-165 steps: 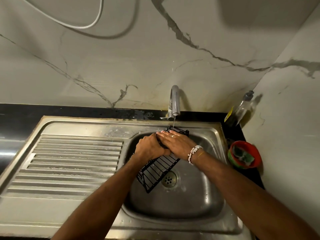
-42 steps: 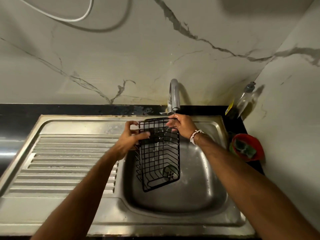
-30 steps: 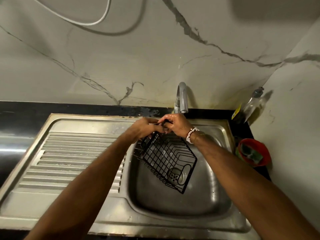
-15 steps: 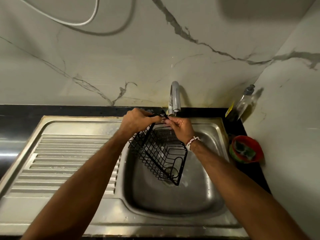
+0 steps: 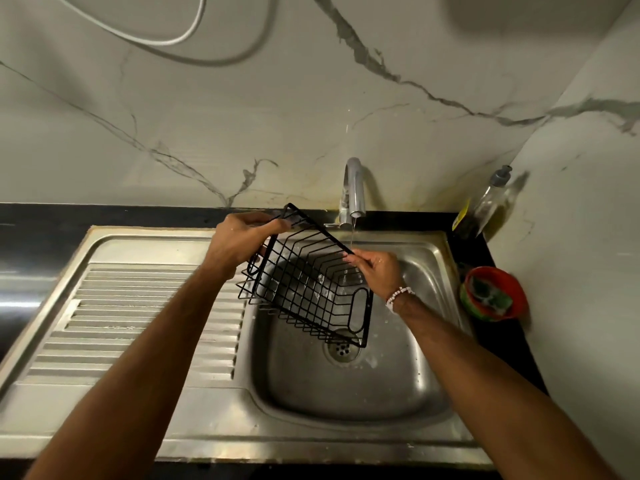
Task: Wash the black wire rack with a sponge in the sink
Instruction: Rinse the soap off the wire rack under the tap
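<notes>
Over the steel sink [image 5: 349, 396], left hand [image 5: 239, 242] grips and right hand [image 5: 378, 272] pinches the tilted black wire rack [image 5: 308, 289]

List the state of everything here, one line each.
black wire rack, tilted, held above the sink.
left hand, grips the rack's far rim.
right hand, pinches the rack's rim.
faucet, running thinly onto the rack.
sponge, lying in the red bowl.
soap bottle, upright in the corner.

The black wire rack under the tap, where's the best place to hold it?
Probably by its thick top rim, one hand from each side, as the left hand and right hand hold it. The black wire rack hangs tilted over the sink, and that rim looks sturdier than the thin wires.
</notes>
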